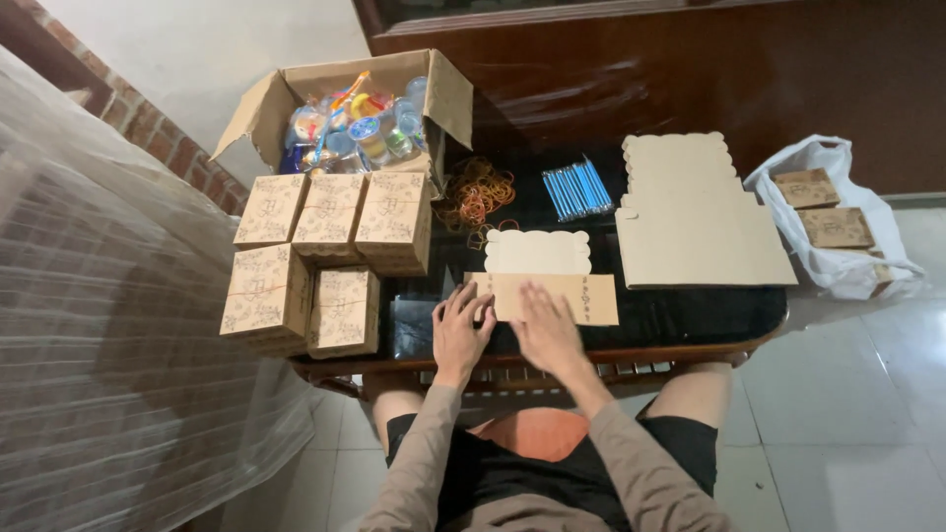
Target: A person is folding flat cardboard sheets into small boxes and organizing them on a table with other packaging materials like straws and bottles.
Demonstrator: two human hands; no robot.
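On the dark surface [680, 315] in front of the person lies a flat cardboard box blank [547, 279], with a scalloped flap on its far side. Both hands press on its near strip: the left hand [460, 330] rests at the left end and the right hand [548, 330] in the middle. The fingers of both hands are spread flat and released, grasping nothing. Just right of the blank lies a stack of flat blanks [695, 217]. Behind it are rubber bands [480, 192] and blue pens [577, 189]. At the left stand five folded patterned boxes [325, 256] and an open carton [360, 113] full of colourful items. A white plastic bag [838, 212] with boxes lies on the floor at the right.
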